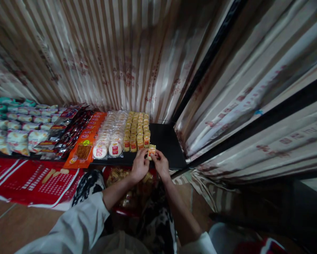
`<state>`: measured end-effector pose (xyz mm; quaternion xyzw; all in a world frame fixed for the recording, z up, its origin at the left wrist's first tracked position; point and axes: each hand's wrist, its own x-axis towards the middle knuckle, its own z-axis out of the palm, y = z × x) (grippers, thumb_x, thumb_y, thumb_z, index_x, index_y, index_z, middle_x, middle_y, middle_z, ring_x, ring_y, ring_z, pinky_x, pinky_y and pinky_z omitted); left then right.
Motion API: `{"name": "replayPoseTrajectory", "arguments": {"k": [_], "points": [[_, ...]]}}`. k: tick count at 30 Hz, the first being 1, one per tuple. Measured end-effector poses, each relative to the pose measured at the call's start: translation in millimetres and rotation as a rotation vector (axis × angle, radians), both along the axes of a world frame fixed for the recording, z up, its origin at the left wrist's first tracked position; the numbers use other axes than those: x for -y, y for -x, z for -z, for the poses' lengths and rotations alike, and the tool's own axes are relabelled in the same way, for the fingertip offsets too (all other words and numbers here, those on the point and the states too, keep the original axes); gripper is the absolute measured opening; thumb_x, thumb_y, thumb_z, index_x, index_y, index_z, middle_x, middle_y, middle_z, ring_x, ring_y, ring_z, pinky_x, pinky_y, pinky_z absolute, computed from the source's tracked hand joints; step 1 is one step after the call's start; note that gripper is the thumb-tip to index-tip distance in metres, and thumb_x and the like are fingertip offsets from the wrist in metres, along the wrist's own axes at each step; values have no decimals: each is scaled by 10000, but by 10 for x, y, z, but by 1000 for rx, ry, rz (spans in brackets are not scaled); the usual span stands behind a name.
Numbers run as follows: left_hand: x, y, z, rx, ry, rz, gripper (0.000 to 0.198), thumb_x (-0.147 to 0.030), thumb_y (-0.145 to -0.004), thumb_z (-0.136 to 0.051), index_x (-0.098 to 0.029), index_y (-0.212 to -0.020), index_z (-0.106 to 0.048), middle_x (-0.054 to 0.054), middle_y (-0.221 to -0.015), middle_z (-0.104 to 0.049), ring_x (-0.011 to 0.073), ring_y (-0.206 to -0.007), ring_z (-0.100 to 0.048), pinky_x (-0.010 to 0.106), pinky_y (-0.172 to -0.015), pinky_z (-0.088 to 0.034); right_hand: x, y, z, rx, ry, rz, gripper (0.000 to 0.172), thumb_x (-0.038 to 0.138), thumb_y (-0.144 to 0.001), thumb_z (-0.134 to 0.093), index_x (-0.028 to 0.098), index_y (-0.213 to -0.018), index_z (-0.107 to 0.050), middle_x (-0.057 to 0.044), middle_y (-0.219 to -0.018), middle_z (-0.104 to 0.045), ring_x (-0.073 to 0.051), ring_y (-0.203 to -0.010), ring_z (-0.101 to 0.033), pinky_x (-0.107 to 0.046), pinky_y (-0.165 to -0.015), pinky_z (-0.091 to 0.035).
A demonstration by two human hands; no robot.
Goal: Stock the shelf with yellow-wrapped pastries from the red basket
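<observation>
Between my two hands is a small yellow snack packet (152, 149) with red print, near the front edge of the black shelf (167, 143). My left hand (139, 164) is closed, its fingertips on the packet's left side. From the other side my right hand (160, 163) pinches the same packet with thumb and fingers. Just beyond them, several rows of matching yellow packets (139, 130) stand close together. Left of those rows lie clear-wrapped round white crackers (115, 148) in overlapping lines.
Orange snack bags (83, 150), dark shiny packs (75, 130) and white puffed bags (18, 141) fill the shelf leftward. Below sits a red container (128, 212) with more yellow packets. Striped curtains (116, 53) hang behind; a black post (201, 70) rises at right.
</observation>
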<state>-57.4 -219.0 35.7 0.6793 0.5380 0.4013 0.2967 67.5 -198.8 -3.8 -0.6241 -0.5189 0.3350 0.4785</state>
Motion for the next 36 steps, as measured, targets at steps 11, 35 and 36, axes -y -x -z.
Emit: {"name": "replayPoseTrajectory", "arguments": {"k": [11,35,36], "points": [[-139,12,231,-366,34,-10,500,-26,-718,-414,-148,-1190,-528,76,-1330,-440,188,-1248,-373,326,-1097,-313,-465,95,88,244,41,51,384,413,-767,-514,186,-1060,-613,-43,-921,-641,-141,-714,-595,-272,-718,-477],[-132,90,455,-431,-145,57,472,-81,-717,-407,-123,-1158,-572,99,-1292,-501,249,-1238,-358,426,-1064,-332,-421,200,233,234,-76,11,451,386,-832,-455,142,-1207,-509,-122,-1061,-566,-176,-873,-568,-285,-704,-513],[-123,90,466,-424,-167,52,462,-77,-713,-407,-117,-1140,-581,107,-1290,-500,255,-1239,-356,439,-1053,-344,-414,196,243,208,-93,18,443,383,-830,-458,142,-1198,-514,-124,-1071,-559,-174,-880,-568,-280,-694,-517]]}}
